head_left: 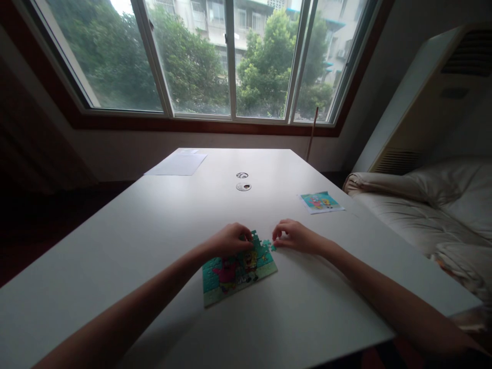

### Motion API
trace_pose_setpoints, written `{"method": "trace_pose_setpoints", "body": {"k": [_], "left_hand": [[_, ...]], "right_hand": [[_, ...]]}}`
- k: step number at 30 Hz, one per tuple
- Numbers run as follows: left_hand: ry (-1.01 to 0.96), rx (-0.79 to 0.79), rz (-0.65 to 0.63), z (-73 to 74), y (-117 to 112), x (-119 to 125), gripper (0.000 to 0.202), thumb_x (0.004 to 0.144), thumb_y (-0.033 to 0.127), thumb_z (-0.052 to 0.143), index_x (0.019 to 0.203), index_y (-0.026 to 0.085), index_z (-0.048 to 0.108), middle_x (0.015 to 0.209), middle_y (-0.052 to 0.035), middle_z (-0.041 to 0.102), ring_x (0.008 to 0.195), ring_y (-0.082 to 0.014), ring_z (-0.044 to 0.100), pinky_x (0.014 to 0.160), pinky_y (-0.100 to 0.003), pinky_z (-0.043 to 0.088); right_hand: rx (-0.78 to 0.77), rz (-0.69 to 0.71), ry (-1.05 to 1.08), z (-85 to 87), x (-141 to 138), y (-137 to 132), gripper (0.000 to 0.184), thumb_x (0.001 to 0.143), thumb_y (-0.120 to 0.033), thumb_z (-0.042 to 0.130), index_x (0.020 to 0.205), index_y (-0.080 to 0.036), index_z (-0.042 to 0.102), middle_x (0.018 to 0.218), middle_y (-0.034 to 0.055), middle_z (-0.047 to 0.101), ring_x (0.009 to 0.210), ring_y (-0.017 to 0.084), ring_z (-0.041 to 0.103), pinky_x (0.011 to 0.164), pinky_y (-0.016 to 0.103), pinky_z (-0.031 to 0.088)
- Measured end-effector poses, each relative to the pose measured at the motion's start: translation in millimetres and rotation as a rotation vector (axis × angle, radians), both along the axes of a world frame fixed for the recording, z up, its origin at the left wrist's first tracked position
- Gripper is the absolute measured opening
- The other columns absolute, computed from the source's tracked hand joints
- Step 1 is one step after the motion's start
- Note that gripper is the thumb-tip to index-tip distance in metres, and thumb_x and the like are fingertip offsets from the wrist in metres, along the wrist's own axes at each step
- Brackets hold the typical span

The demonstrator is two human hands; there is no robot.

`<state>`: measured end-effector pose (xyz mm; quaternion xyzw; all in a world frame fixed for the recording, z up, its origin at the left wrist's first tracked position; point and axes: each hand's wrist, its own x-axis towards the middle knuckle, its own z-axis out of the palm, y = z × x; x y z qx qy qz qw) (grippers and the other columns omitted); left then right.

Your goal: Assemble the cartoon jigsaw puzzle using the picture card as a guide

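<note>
A partly assembled jigsaw puzzle (230, 284) lies slightly turned on the white table, with a pink starfish and a yellow sponge cartoon figure on teal. Across its upper edge rests my left hand (230, 240), fingers curled and thumb bent, gripping it and hiding its top left part. The upper right corner is ragged, with gaps between loosely placed pieces. Just right of that corner, my right hand (294, 236) pinches a small teal puzzle piece (273, 248) between thumb and fingers, close to the tabletop.
A printed reference picture (322, 202) lies at the right on the white table (154, 230). White papers (177, 163) are at the far left. Two round cable-hole covers (243, 187) sit mid-table. A cream sofa (418, 200) stands beside the right edge, windows beyond.
</note>
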<state>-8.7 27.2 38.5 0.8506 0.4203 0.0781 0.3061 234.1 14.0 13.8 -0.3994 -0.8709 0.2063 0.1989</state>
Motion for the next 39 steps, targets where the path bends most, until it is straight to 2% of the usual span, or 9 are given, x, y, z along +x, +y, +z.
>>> {"method": "trace_pose_setpoints", "body": {"k": [5,8,11,17,21,25,31,35,39], "left_hand": [[-0.057,0.009,-0.026,-0.6,-4,2,0.031,0.072,0.036,0.054,0.087,0.014,0.070,0.073,-0.0022,0.065,0.065,-0.0161,0.054,0.057,-0.023,0.038],[-0.096,0.008,-0.069,-0.8,-9,5,0.030,0.075,0.036,0.054,0.090,0.015,0.069,0.074,-0.0019,0.066,0.068,-0.0160,0.055,0.060,-0.023,0.039],[-0.124,0.009,-0.080,-1.9,-11,6,0.030,0.077,0.039,0.054,0.088,0.015,0.069,0.072,-0.0016,0.065,0.068,-0.0161,0.055,0.060,-0.023,0.040],[-0.160,0.005,-0.089,-2.0,-9,5,0.031,0.078,0.040,0.054,0.087,0.014,0.068,0.075,-0.0026,0.066,0.070,-0.0167,0.057,0.062,-0.023,0.042],[-0.159,-0.008,-0.111,0.7,-9,4,0.027,0.078,0.037,0.055,0.084,0.014,0.069,0.073,-0.0020,0.066,0.067,-0.0156,0.057,0.060,-0.023,0.041],[-0.177,-0.006,-0.127,-1.4,-9,3,0.026,0.077,0.037,0.058,0.084,0.015,0.069,0.073,-0.0014,0.067,0.066,-0.0148,0.057,0.060,-0.022,0.042],[-0.297,0.141,-0.023,-8.2,-10,6,0.025,0.079,0.039,0.059,0.084,0.016,0.067,0.081,-0.0038,0.066,0.076,-0.0167,0.057,0.067,-0.024,0.043],[-0.362,0.247,-0.026,-3.9,-12,9,0.016,0.082,0.032,0.058,0.082,0.018,0.066,0.080,-0.0025,0.066,0.078,-0.0164,0.057,0.073,-0.027,0.042],[-0.387,0.358,-0.067,-0.8,-13,11,0.010,0.083,0.026,0.061,0.084,0.018,0.067,0.082,-0.0033,0.066,0.079,-0.0164,0.056,0.075,-0.028,0.042]], "right_hand": [[0.079,-0.125,0.082,-0.8,-13,-7,0.018,0.085,-0.026,0.052,0.090,-0.018,0.067,0.086,0.0076,0.064,0.082,0.018,0.054,0.074,0.030,0.041],[-0.010,-0.119,0.180,1.6,-26,-14,0.022,0.084,-0.033,0.054,0.094,-0.019,0.067,0.086,0.0065,0.066,0.076,0.016,0.055,0.067,0.027,0.041],[-0.059,-0.141,0.254,5.0,-34,-20,0.022,0.079,-0.038,0.060,0.085,-0.019,0.068,0.078,0.0039,0.066,0.068,0.014,0.053,0.062,0.026,0.040],[-0.214,-0.162,0.397,2.6,-33,-19,0.027,0.075,-0.042,0.062,0.079,-0.016,0.066,0.068,0.0008,0.064,0.059,0.011,0.049,0.055,0.024,0.037],[-0.316,-0.203,0.535,-5.2,-30,-11,0.028,0.073,-0.042,0.064,0.078,-0.015,0.064,0.070,0.0026,0.065,0.064,0.013,0.056,0.059,0.025,0.041],[-0.495,-0.246,0.745,-5.0,-30,-8,0.035,0.063,-0.043,0.072,0.080,-0.015,0.060,0.071,0.0031,0.066,0.066,0.015,0.061,0.064,0.029,0.046],[-0.622,-0.239,0.848,8.6,-35,-15,0.031,0.059,-0.037,0.076,0.074,-0.016,0.058,0.065,-0.0019,0.062,0.062,0.011,0.057,0.061,0.026,0.042],[-0.644,-0.254,0.873,11.6,-36,-17,0.025,0.062,-0.035,0.074,0.069,-0.015,0.061,0.060,-0.0048,0.055,0.053,0.006,0.044,0.052,0.022,0.032],[-0.865,-0.283,0.974,12.7,-36,-16,0.023,0.059,-0.029,0.077,0.065,-0.014,0.061,0.055,-0.0058,0.048,0.049,0.004,0.035,0.047,0.021,0.026]]}}
